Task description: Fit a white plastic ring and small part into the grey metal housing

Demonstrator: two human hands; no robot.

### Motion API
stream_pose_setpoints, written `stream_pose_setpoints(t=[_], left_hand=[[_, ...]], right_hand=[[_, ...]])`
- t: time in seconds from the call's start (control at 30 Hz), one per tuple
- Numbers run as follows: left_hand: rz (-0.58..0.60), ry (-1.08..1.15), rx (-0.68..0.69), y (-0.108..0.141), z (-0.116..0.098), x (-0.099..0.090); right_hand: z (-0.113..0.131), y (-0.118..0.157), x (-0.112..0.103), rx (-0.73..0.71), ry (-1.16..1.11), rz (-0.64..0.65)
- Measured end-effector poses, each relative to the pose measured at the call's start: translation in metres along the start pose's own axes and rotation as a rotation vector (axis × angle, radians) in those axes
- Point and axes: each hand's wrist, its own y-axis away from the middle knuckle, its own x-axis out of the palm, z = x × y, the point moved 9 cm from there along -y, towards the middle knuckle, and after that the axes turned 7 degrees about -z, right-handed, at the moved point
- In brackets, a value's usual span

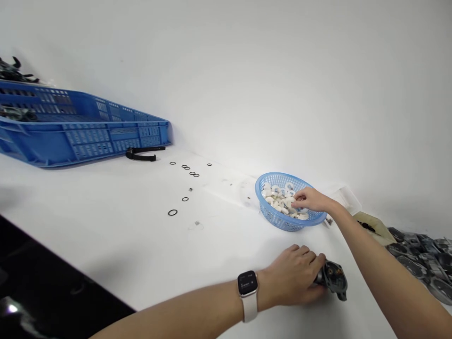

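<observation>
My left hand [296, 275], with a watch on its wrist, is wrapped round a dark grey housing part [335, 278] on the white table. The housing's open end faces right and shows small brass-coloured bits inside. My right hand [310, 199] reaches into a round blue basket [282, 222] filled with white plastic rings [280, 200]. Its fingers are closed together at the rings, and one white piece appears to be pinched at the fingertips.
A large blue crate [116, 136] stands at the left, with a black strap [143, 154] before it. Several black O-rings [172, 213] lie mid-table. On the right are a cream tray [375, 226], a clear container [348, 197] and a pile of dark grey parts [420, 259].
</observation>
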Motion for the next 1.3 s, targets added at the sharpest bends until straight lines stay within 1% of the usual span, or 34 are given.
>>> stream_pose_setpoints(t=[0.07, 0.17, 0.23, 0.27, 0.33, 0.43, 0.5, 0.57, 0.63, 0.7, 0.83, 0.97, 1.07, 1.17, 1.3], left_hand=[[-0.005, 0.01, -0.003, 0.001, 0.001, 0.0], [0.002, 0.023, -0.011, 0.001, 0.002, 0.0], [0.01, 0.031, -0.016, 0.001, 0.002, -0.001], [0.013, 0.037, -0.02, 0.0, 0.002, -0.002], [0.019, 0.05, -0.025, 0.0, 0.002, -0.003], [0.028, 0.07, -0.031, -0.001, 0.002, -0.005], [0.031, 0.08, -0.038, -0.001, 0.003, -0.005], [0.023, 0.092, -0.042, 0.0, 0.004, -0.005], [0.012, 0.108, -0.041, 0.0, 0.006, -0.004], [0.011, 0.125, -0.037, 0.001, 0.007, -0.003], [0.027, 0.146, -0.039, 0.0, 0.007, -0.003], [0.038, 0.159, -0.06, -0.001, 0.008, -0.005], [0.046, 0.137, -0.083, -0.001, 0.009, -0.004], [0.027, 0.105, -0.098, 0.0, 0.01, -0.005], [0.014, 0.096, -0.044, 0.001, 0.003, -0.008]], right_hand=[[0.002, 0.02, -0.015, -0.006, -0.048, -0.063], [0.001, 0.061, -0.034, 0.015, -0.147, -0.168], [-0.004, 0.092, -0.043, 0.042, -0.252, -0.253], [-0.009, 0.107, -0.043, 0.055, -0.287, -0.285], [-0.021, 0.137, -0.039, 0.1, -0.334, -0.335], [-0.036, 0.171, -0.02, 0.146, -0.371, -0.357], [-0.04, 0.188, -0.008, 0.137, -0.315, -0.388], [-0.04, 0.2, -0.003, 0.101, -0.232, -0.477], [-0.039, 0.21, 0.0, 0.079, -0.17, -0.572], [-0.038, 0.217, 0.002, 0.083, -0.161, -0.642], [-0.037, 0.222, 0.005, 0.145, -0.314, -0.724], [-0.032, 0.223, 0.004, 0.163, -0.473, -0.765], [-0.031, 0.224, 0.002, 0.168, -0.534, -0.786], [-0.035, 0.225, -0.002, 0.178, -0.566, -0.803], [-0.042, 0.225, -0.005, 0.213, -0.614, -0.815]])
